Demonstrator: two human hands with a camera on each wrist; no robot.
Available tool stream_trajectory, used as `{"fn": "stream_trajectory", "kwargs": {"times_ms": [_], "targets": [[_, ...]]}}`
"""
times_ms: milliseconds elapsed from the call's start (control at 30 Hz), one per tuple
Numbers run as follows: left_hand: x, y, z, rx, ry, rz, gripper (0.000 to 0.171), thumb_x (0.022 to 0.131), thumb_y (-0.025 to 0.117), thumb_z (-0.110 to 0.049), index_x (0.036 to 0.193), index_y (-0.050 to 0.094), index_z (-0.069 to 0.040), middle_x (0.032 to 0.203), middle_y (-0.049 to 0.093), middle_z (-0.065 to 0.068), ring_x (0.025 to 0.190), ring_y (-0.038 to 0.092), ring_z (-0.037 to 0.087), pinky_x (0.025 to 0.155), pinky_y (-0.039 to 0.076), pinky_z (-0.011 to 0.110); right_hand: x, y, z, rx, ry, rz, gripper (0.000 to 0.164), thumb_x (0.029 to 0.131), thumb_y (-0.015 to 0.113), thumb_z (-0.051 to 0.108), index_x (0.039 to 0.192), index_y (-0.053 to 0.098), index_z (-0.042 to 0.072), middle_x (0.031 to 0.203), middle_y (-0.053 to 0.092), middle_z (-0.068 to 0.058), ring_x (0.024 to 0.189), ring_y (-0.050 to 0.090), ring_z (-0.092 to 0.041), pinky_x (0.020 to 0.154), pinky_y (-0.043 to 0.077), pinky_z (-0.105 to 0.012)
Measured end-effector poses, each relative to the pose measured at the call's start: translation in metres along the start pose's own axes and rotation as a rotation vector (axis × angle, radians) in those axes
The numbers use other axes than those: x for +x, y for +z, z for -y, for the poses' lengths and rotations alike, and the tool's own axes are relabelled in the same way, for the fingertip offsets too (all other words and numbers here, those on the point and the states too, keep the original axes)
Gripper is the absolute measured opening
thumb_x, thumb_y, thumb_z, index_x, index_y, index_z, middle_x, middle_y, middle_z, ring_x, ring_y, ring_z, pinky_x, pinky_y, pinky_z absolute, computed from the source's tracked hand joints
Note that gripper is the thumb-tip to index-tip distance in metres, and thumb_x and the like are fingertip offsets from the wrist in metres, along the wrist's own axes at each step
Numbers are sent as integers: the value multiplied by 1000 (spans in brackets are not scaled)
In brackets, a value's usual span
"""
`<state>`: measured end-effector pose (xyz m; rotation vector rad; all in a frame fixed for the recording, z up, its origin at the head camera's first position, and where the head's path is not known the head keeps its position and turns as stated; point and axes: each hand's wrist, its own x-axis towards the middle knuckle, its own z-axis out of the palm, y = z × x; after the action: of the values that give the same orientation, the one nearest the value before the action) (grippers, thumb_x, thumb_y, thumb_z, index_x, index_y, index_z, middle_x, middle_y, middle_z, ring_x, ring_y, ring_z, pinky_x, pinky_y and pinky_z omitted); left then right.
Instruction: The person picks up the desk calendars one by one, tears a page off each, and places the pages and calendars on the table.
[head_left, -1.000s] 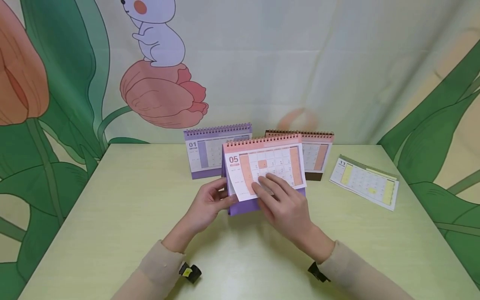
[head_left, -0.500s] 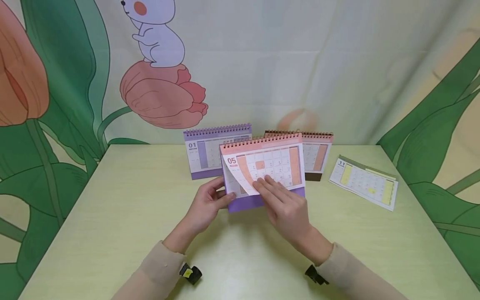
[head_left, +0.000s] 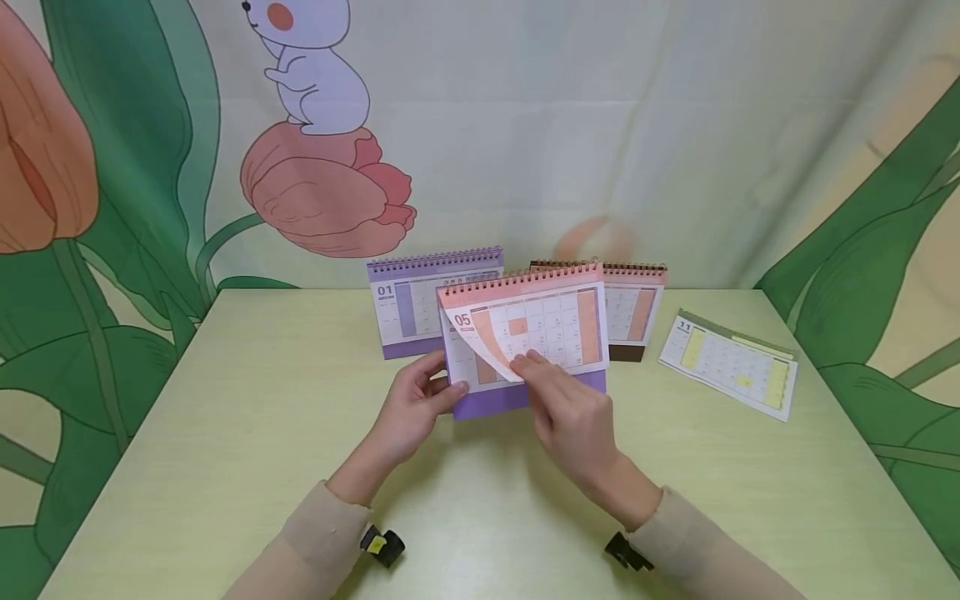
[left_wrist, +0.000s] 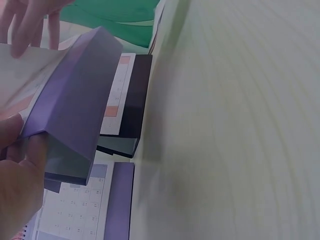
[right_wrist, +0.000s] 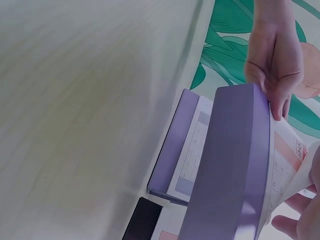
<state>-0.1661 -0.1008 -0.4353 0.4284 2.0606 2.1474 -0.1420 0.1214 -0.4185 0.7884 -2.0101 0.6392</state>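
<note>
A desk calendar with a purple base (head_left: 487, 404) and pink-topped spiral pages is held up off the table in the head view. My left hand (head_left: 411, 408) grips its lower left side, thumb in front and fingers behind; the left wrist view shows fingers inside the open end of the purple stand (left_wrist: 77, 95). With my right hand (head_left: 576, 417) I pinch the lower edge of the page marked 05 (head_left: 551, 321). That page's lower left corner curls away, baring part of the page beneath (right_wrist: 284, 160). The right thumb is hidden in the head view.
Behind stand a purple calendar marked 01 (head_left: 420, 312) and a pink calendar with a dark base (head_left: 633, 317), partly covered by the held one. A green-and-yellow calendar marked 11 (head_left: 727, 367) lies at right on the pale table (head_left: 262, 400). A printed curtain (head_left: 525, 125) hangs behind.
The 05 page's lower left corner has lifted and curled rightward, showing the page under it. My right hand's fingers have drawn together at its lower edge. The held calendar has risen slightly.
</note>
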Motion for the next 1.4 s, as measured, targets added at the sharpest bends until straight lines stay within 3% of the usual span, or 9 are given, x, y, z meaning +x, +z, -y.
{"fn": "stream_trajectory", "kwargs": {"times_ms": [167,433,533,633,667,767,933,1233,1400], "targets": [[0,1,0,-7,-12,-12,46,94,57,7,138,52,-5,134,57,20,118,62,32,87,58,31,0,1,-2,23,14,-4,23,93,60,4,112,72,8,107,75,-9,100,73,-26,81,59,-39],[1,2,4,24,-2,-7,46,94,56,7,139,52,-6,135,57,19,119,62,33,89,57,29,0,1,-1,84,157,28,18,96,56,0,111,66,2,112,74,-9,98,73,-25,78,60,-35],[1,2,5,27,0,-7,46,95,56,6,138,52,-8,135,57,16,119,62,32,89,57,28,0,1,0,123,234,57,14,96,56,-2,106,64,2,108,75,-10,66,67,-16,57,55,-25],[1,1,6,32,1,-6,46,95,56,6,139,53,-9,135,57,14,119,62,31,89,57,28,1,-1,0,161,315,89,7,97,55,-2,99,61,1,91,74,-11,52,43,-8,45,38,-19],[1,1,7,35,2,-6,46,95,56,5,138,53,-9,134,57,14,119,62,31,89,57,28,1,-2,1,172,339,98,5,97,55,-1,96,60,1,83,71,-10,51,36,-7,44,34,-19],[1,0,9,57,2,-12,46,95,56,5,139,52,-8,134,57,15,117,63,31,88,57,28,3,-5,1,215,402,127,6,97,55,0,92,57,1,67,57,-5,53,36,-6,45,33,-19],[1,-1,11,96,-11,-37,41,94,58,5,134,56,-7,129,59,17,112,65,29,84,58,27,6,-11,-1,306,507,167,9,99,53,2,91,55,3,63,44,0,52,34,-7,45,29,-19],[-1,-3,12,146,-36,-50,36,94,60,3,129,58,-6,123,62,16,102,66,23,77,56,23,3,-14,-4,466,682,202,9,100,53,5,95,59,1,66,44,-2,54,35,-7,47,27,-19],[-2,-3,12,177,-43,-51,35,94,60,1,128,59,-8,122,63,14,100,65,23,76,55,23,6,-18,-2,530,757,224,9,100,52,3,94,56,-3,69,49,-10,55,37,-7,48,29,-18]]}}
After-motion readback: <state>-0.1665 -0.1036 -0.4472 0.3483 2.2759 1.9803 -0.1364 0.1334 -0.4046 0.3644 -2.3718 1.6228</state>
